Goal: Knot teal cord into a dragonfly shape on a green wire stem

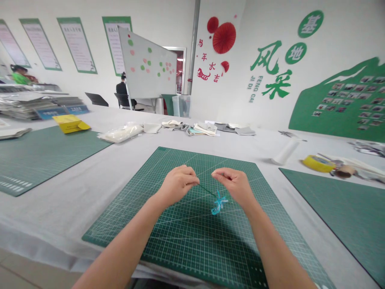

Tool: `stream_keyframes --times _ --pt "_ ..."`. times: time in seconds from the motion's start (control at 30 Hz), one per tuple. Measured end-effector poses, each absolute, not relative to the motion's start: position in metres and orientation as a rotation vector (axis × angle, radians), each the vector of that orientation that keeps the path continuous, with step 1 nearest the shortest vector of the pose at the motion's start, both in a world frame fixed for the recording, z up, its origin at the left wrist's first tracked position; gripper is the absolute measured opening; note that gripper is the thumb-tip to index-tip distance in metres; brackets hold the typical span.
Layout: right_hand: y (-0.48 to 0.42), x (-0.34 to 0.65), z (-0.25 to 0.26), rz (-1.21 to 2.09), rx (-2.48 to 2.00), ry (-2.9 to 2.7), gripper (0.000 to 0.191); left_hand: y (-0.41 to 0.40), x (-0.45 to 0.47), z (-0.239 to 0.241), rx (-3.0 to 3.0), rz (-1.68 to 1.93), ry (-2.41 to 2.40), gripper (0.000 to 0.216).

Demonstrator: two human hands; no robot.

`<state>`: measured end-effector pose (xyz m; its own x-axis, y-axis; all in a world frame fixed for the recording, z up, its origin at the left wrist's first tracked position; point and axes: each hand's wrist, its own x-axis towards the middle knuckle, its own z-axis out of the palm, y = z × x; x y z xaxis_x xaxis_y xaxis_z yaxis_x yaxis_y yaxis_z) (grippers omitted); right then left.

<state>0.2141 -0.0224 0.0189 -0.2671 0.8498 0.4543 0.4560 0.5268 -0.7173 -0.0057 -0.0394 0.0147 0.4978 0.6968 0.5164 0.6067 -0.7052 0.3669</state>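
My left hand [180, 184] is closed in a pinch on the dark green stem of a small bright blue craft flower [219, 204]. The flower's thin, curled petals hang just over the green cutting mat [192, 233], tilted down to the right. Close by on the right, my right hand [233, 182] has its thumb and fingertips pressed together, above the flower and apart from the left hand. Whatever those fingertips hold, if anything, is too small to make out.
Further cutting mats lie left [60, 148] and right [339, 208]. Yellow tape [319, 163] and a cardboard roll [344, 171] sit at the right. Across the back are a plastic bag [122, 132] and fabric pieces [206, 128]. A yellow box [71, 123] stands at the left.
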Motion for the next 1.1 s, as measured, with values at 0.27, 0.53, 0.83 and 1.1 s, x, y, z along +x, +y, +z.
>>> stream_keyframes --times 0.27,0.53,0.83,1.1 --pt "-0.008 0.212 0.006 0.941 -1.045 -1.731 0.024 -0.044 -0.004 0.022 1.89 1.136 0.828 0.008" --pt "-0.019 0.186 -0.013 0.596 -1.076 -2.063 0.021 -0.031 -0.006 0.01 1.578 1.491 1.107 0.007" --pt "-0.044 0.17 -0.001 0.356 -0.948 -2.251 0.021 -0.026 -0.009 0.002 1.751 1.506 1.437 0.007" --pt "-0.045 0.173 0.003 0.294 -0.917 -2.208 0.019 -0.035 -0.002 0.0 2.343 1.347 1.705 0.019"
